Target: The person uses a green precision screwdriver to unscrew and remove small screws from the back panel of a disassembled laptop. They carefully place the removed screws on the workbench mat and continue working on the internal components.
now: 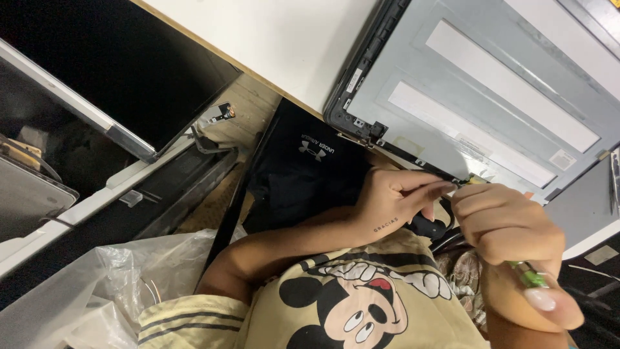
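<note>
Beside white label strips on the grey laptop panel (491, 97), right hand (510, 226) grips a green screwdriver (526, 274); left hand's (394, 197) fingers pinch its edge.

The person wears a pale yellow T-shirt (361, 304) with dark stripes on the short sleeve at seven o'clock and a black, white and red cartoon mouse print across the chest. The left hand (394, 200) bears small dark lettering near the wrist; the right hand (510, 226) has long, pale polished nails.
</note>
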